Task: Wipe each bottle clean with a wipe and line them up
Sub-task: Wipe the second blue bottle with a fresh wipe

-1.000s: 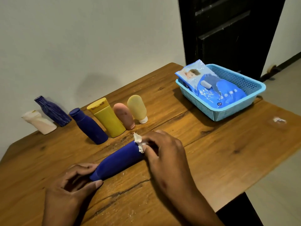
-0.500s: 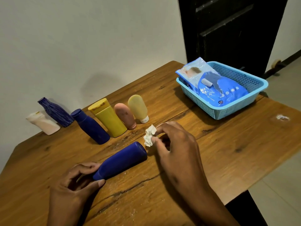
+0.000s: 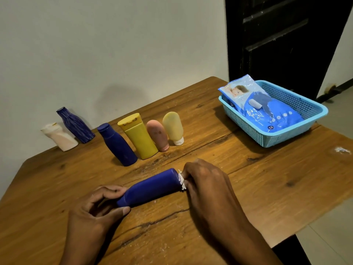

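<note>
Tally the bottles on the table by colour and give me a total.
Dark blue: 3, one lying in the hands, one capped and standing, one ribbed by the wall
Yellow: 2, a flip-top bottle and a pale tube
Pink: 1
White: 1
Total: 7 bottles

A wooden table (image 3: 248, 197) fills most of the room here, its grain dark and cracked. Behind it runs a plain pale wall (image 3: 114, 44). Far right stands a black door (image 3: 286, 44), and below it light floor (image 3: 336, 226), perhaps tiled. The light is dim.
</note>
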